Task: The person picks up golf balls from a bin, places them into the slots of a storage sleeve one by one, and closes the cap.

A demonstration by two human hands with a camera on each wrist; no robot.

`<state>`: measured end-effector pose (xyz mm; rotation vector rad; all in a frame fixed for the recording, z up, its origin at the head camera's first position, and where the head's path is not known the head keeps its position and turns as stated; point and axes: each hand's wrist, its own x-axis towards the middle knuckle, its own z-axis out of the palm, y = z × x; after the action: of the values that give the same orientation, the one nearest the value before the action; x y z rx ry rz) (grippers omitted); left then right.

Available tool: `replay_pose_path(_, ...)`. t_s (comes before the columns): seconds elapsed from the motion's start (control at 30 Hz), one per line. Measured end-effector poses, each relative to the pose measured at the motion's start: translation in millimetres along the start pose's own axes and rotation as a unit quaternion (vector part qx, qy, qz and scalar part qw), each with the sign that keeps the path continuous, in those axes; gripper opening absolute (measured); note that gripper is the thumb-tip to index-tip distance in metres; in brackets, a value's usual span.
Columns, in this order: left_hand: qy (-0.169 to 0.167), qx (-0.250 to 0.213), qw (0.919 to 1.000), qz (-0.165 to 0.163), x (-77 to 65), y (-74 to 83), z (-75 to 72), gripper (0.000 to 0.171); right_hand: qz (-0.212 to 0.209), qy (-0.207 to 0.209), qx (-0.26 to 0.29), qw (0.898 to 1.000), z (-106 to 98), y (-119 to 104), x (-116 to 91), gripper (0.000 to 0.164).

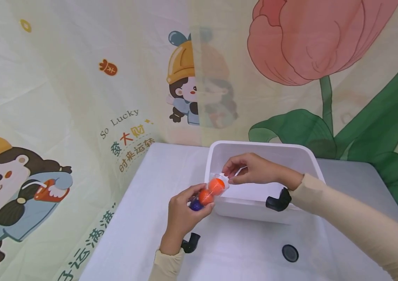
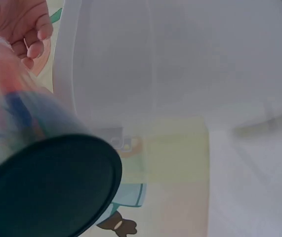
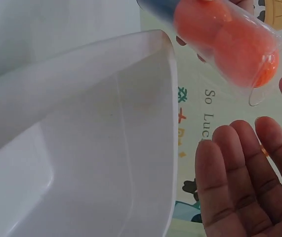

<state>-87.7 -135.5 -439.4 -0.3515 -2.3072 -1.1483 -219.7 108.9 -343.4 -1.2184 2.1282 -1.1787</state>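
My left hand (image 1: 180, 210) grips a clear plastic tube (image 2: 32, 113), tilted with its uncapped end up and to the right. Two orange balls (image 1: 216, 186) sit toward that end, with a dark blue ball (image 1: 196, 204) lower down. A dark round base (image 2: 52, 187) closes the tube's lower end. Just off the tube's mouth, my right hand (image 1: 255, 169) holds nothing; in the right wrist view its fingers (image 3: 212, 168) are extended, apart from the tube. Behind the tube stands a white plastic bin (image 1: 255, 208), its near left rim close to both hands.
On the white-covered table (image 1: 241, 253), a round black lid (image 1: 290, 253) lies in front of the bin. A printed curtain (image 1: 132, 78) with cartoon figures and a large flower hangs behind and to the left.
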Motion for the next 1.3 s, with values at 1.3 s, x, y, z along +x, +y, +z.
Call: replay_pose_path(1.3,-0.067,-0.159,0.9849,0.01,-51.2,8.4,66.8,0.053,-0.018,0.408,-0.231,0.883,89,27,-146,0.036)
